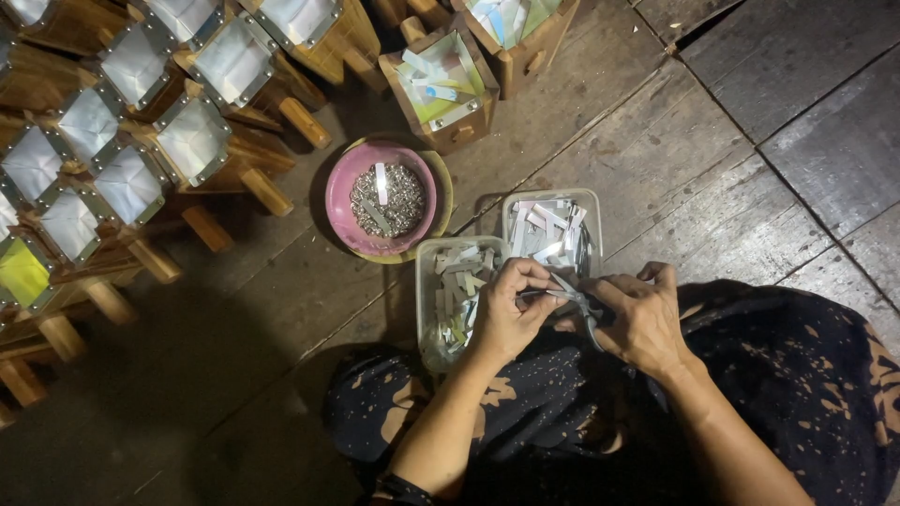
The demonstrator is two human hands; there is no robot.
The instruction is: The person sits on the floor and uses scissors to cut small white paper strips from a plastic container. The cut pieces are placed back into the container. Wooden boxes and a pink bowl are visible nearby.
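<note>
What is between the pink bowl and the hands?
In the head view, two clear plastic tubs full of small metal strips sit between the pink bowl and the left hand and right hand.

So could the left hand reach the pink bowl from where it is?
Probably yes. The left hand hovers over the nearer clear tub, and the pink bowl sits just beyond it on the floor with nothing in between. It does grip a small metal strip.
</note>
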